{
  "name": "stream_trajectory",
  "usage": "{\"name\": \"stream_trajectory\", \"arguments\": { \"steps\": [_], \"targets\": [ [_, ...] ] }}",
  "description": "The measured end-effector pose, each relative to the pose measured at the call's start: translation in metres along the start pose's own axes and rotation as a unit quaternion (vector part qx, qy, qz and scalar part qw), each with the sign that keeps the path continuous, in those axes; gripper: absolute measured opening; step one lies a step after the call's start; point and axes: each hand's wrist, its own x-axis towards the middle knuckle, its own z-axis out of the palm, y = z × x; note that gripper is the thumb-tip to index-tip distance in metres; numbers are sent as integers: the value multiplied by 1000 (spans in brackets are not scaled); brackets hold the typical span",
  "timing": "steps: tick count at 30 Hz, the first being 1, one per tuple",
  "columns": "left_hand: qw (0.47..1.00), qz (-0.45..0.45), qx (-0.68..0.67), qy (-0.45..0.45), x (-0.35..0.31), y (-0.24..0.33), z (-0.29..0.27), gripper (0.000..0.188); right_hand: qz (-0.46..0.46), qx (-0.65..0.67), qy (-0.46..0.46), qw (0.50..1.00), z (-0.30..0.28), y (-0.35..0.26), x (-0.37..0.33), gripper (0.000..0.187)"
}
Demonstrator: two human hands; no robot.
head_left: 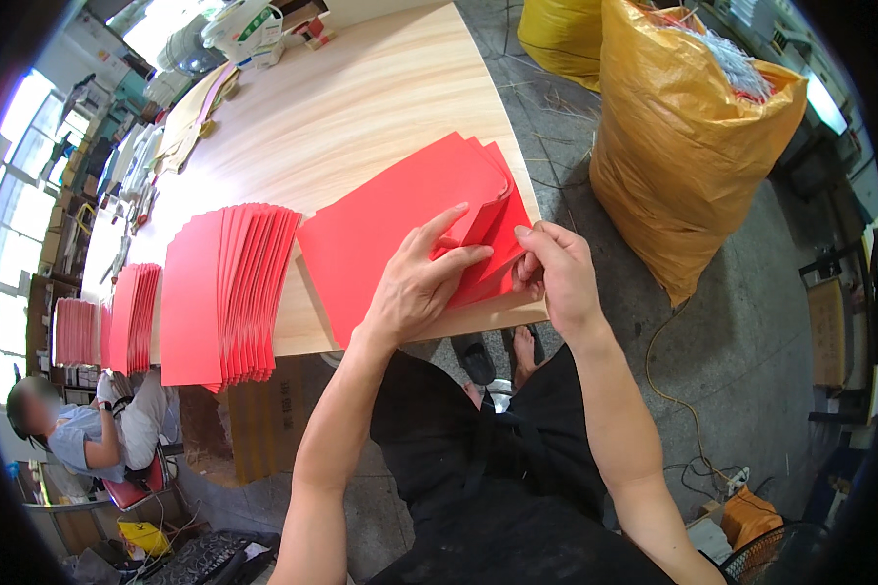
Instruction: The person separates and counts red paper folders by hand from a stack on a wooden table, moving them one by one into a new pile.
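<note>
1. Red sheets (390, 214) lie at the right end of the bench (361, 107); likely light, flexible, easily creased.
2. Left hand (419, 278) rests on them, fingers spread.
3. Right hand (564, 268) pinches an edge, the sensible hold.

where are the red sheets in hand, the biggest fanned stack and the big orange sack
red sheets (390, 212), head view, top sheet's surface
biggest fanned stack (232, 295), head view, its fanned layers
big orange sack (688, 151), head view, its bulging side

Large, flat, rectangular bright-red paper sheets (390, 210) lie loosely stacked, slightly askew, at the near right corner of the pale wood-grain desk (361, 107), their right side partly lifted and bent, one corner reaching the near edge.
</note>
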Motion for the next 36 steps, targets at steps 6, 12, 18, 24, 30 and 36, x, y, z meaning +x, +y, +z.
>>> {"name": "stream_trajectory", "arguments": {
  "steps": [6,12,18,24,30,36],
  "targets": [
    [1000,-10,10,10,1,10,-2,58,61,73,-26,995,-2,-8,-2,31],
    [999,-33,-22,4,0,7,-2,60,59,36,-32,997,-5,-9,-3,35],
    [998,-48,-32,-2,1,7,-3,59,12,14,-24,1000,-10,-1,-5,54],
    [998,-49,-28,-2,1,7,-4,59,18,4,6,1000,-18,10,-13,60],
    [998,-50,-34,-2,1,8,-3,59,-306,-330,216,866,-23,24,-23,22],
    [995,33,93,-17,0,13,1,63,-323,-434,-89,836,-11,26,-26,32]
  ]
}}
